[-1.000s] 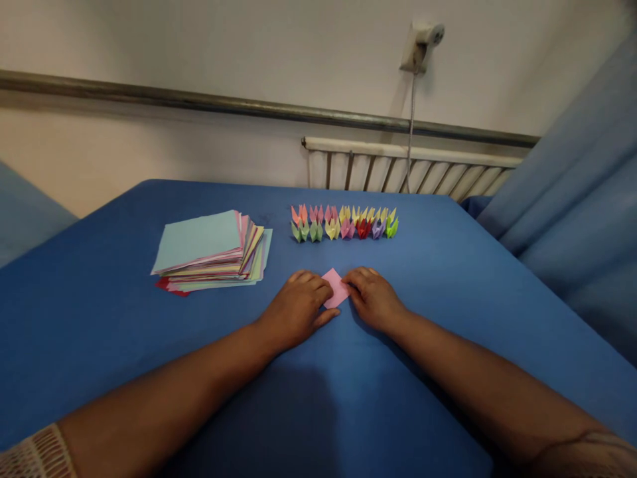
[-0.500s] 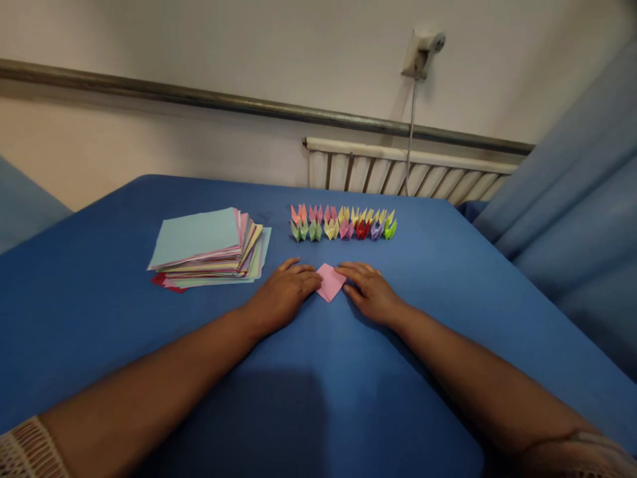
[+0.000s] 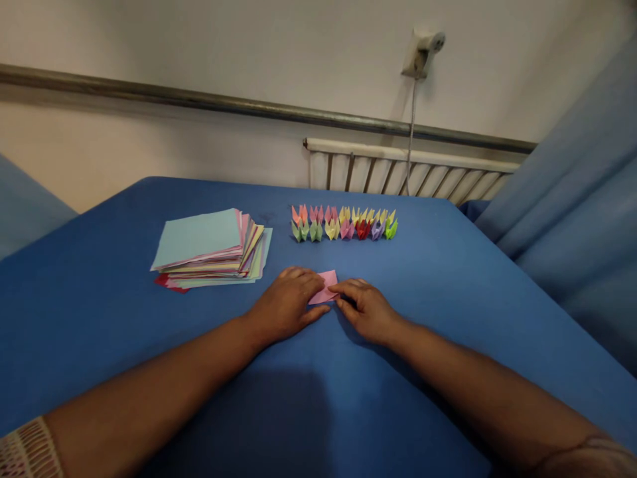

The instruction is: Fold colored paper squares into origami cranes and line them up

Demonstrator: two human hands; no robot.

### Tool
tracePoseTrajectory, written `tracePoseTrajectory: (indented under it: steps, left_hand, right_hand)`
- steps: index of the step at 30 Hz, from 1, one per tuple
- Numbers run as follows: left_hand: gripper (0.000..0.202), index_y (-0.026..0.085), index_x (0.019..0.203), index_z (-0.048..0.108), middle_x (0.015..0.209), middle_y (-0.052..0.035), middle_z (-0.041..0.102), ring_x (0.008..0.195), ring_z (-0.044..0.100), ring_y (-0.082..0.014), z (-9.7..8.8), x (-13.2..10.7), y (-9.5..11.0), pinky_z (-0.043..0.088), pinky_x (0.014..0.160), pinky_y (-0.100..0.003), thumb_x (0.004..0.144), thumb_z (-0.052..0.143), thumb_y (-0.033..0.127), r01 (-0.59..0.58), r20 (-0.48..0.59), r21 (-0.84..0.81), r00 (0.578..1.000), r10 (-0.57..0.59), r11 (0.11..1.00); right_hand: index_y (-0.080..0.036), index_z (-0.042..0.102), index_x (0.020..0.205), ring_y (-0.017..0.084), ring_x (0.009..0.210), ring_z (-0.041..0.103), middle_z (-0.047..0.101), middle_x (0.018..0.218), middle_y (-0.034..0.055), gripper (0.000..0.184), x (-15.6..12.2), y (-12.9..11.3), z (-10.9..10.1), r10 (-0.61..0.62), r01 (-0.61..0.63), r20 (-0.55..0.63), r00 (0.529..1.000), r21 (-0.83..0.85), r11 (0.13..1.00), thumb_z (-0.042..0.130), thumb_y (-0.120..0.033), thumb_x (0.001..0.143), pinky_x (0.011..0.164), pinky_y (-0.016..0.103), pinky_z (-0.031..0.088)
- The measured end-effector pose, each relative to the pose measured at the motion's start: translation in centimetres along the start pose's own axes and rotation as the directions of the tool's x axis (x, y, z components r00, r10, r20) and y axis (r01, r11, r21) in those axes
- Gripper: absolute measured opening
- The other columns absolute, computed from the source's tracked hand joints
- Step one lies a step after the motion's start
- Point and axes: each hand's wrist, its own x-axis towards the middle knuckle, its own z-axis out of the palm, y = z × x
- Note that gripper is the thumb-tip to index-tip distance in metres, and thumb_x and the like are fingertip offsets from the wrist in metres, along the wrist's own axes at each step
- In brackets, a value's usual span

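One small pink paper (image 3: 328, 277), folded, lies on the blue table (image 3: 448, 279) between the left hand (image 3: 286, 302) and the right hand (image 3: 368, 307). The left hand rests palm down, its fingertips on the left part of the paper and its thumb spread wide along the near side; it steadies the paper from above without closing around it. The right hand is at the right end, forefinger extended onto the paper and thumb close below, so that the gap between them is narrow; whether the near right corner is pinched between the two cannot be told. Beyond the hands stand two rows of folded figures (image 3: 347, 230). Seven form the front row: two green, then yellow, pink, red, purple and lime, from left to right; the back row, partly hidden, runs from orange through pink to yellow. To the left of the figures, and well apart from them, lies a loose stack (image 3: 199, 238) of coloured sheets, pale blue uppermost, with red corners projecting at the bottom. Behind the table, a metal rail (image 3: 223, 101) crosses the wall above a radiator (image 3: 408, 152); a cord (image 3: 411, 126) hangs from an outlet (image 3: 415, 56), and a blue curtain (image 3: 587, 179) borders the right side.
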Motion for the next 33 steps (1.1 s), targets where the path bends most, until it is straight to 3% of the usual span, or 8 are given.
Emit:
tracePoseTrajectory:
  steps: [4, 11, 21, 27, 33]
  left_hand:
    - [0.024, 0.020, 0.106, 0.060, 0.102, -0.0070, 0.065, 0.102, 0.055, -0.0236, -0.1, -0.1, 0.1, 0.037, 0.096, -0.042, 0.092, 0.049, 0.035, -0.010, 0.018, 0.006, 1.000, 0.010, 1.000]
    - [0.021, 0.020, 0.106, 0.062, 0.112, -0.0062, 0.066, 0.107, 0.057, -0.0225, 0.7, -0.6, -0.6, 0.038, 0.098, -0.040, 0.089, 0.052, 0.026, 0.021, -0.007, -0.074, 1.000, -0.021, 0.997]
    - [0.019, 0.017, 0.095, 0.065, 0.107, -0.0075, 0.068, 0.100, 0.059, -0.0206, 0.7, -0.6, -0.6, 0.043, 0.091, -0.035, 0.089, 0.048, 0.023, 0.148, -0.043, -0.183, 0.987, -0.158, 0.972]
    - [0.017, 0.017, 0.085, 0.065, 0.089, -0.0052, 0.068, 0.085, 0.057, -0.0191, 0.7, -0.4, -0.6, 0.043, 0.082, -0.033, 0.087, 0.050, 0.023, 0.187, -0.055, -0.178, 0.978, -0.200, 0.966]
    - [0.011, 0.020, 0.084, 0.064, 0.078, -0.0014, 0.065, 0.080, 0.055, -0.0190, 0.4, -0.3, -0.4, 0.041, 0.073, -0.030, 0.083, 0.054, 0.023, 0.280, -0.032, -0.237, 0.955, -0.295, 0.930]
  right_hand:
    - [-0.023, 0.066, 0.107, 0.018, 0.093, 0.062, 0.069, 0.100, 0.0032, 0.026, -0.3, -0.5, 0.2, 0.057, -0.055, -0.009, 0.998, 0.137, 0.989, 0.056, -0.014, 0.085, 0.089, 0.035, 0.047]
    - [-0.026, 0.061, 0.116, 0.017, 0.102, 0.055, 0.058, 0.108, 0.0041, 0.043, 0.3, 1.2, -0.4, -0.013, 0.015, -0.040, 0.999, 0.032, 0.999, 0.059, -0.005, 0.077, 0.093, 0.033, 0.045]
    - [-0.021, 0.066, 0.085, 0.014, 0.084, 0.056, 0.060, 0.086, 0.0014, 0.006, 1.6, 1.2, 0.2, 0.048, -0.049, -0.029, 0.998, -0.034, 0.998, 0.061, -0.019, 0.084, 0.077, 0.028, 0.043]
    - [-0.019, 0.064, 0.077, 0.011, 0.069, 0.053, 0.058, 0.078, -0.0006, 0.011, 3.1, 1.9, 0.1, 0.127, -0.123, 0.037, 0.991, -0.079, 0.989, 0.062, -0.027, 0.085, 0.065, 0.024, 0.039]
    - [-0.019, 0.063, 0.079, 0.011, 0.071, 0.053, 0.056, 0.077, -0.0011, 0.011, 3.6, 2.8, -0.4, 0.059, -0.052, 0.140, 0.988, -0.051, 0.997, 0.057, -0.023, 0.088, 0.067, 0.024, 0.039]
